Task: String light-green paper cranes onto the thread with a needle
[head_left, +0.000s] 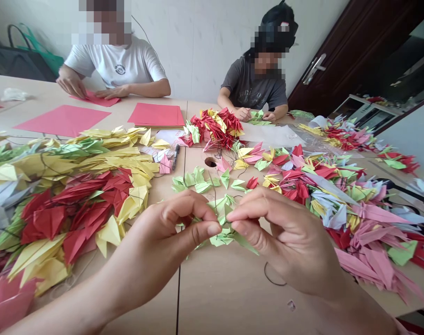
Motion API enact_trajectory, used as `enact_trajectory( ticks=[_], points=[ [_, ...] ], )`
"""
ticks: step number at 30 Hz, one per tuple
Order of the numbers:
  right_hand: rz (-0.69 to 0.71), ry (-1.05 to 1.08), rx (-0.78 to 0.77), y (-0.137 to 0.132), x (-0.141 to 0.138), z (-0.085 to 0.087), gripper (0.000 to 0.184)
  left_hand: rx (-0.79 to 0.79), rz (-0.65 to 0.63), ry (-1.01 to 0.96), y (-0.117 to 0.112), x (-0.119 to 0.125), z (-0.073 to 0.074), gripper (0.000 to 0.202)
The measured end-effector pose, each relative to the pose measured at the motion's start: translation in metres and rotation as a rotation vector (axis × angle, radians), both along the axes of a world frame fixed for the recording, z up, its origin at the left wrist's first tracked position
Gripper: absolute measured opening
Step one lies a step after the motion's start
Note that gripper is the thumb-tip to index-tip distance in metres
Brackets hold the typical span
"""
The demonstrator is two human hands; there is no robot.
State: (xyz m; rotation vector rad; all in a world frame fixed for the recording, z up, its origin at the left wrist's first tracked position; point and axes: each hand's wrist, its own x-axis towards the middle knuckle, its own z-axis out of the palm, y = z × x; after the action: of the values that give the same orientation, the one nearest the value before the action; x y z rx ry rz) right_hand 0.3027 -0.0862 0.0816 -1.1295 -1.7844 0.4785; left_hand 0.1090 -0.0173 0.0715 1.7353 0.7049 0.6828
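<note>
My left hand and my right hand meet over the middle of the wooden table. Both pinch a light green folded paper crane between thumb and fingers. A thin dark thread runs up from the crane, and a loop of it lies on the table below my right hand. More small green cranes lie just beyond my hands.
Heaps of strung red and yellow cranes fill the left; pink, red and pale ones the right. A red bunch, a black pen and red paper sheets lie farther back. Two people sit across, folding paper.
</note>
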Motion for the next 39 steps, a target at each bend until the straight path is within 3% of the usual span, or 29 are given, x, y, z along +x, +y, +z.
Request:
enact_trajectory(
  ticks=[6, 11, 16, 30, 35, 39],
  points=[
    [-0.048, -0.072, 0.003, 0.000, -0.001, 0.000, 0.003, -0.080, -0.031, -0.010, 0.002, -0.001, -0.001, 0.022],
    [-0.049, -0.015, -0.009, 0.000, -0.006, -0.002, 0.006, 0.160, -0.017, 0.037, -0.002, 0.005, 0.002, 0.019],
    [0.007, 0.099, -0.196, -0.002, -0.006, -0.004, 0.006, 0.257, -0.051, 0.079, -0.004, 0.007, 0.001, 0.014],
    [0.020, 0.366, -0.251, 0.002, -0.005, -0.003, 0.009, 0.044, -0.088, -0.009, -0.003, 0.004, -0.001, 0.013],
    [-0.007, 0.263, -0.278, 0.001, -0.002, -0.002, 0.003, -0.088, -0.061, -0.025, 0.000, 0.001, -0.001, 0.017],
    [-0.060, 0.015, -0.252, 0.000, 0.004, 0.004, 0.009, -0.145, 0.045, -0.062, 0.007, -0.004, -0.003, 0.018]
  ],
)
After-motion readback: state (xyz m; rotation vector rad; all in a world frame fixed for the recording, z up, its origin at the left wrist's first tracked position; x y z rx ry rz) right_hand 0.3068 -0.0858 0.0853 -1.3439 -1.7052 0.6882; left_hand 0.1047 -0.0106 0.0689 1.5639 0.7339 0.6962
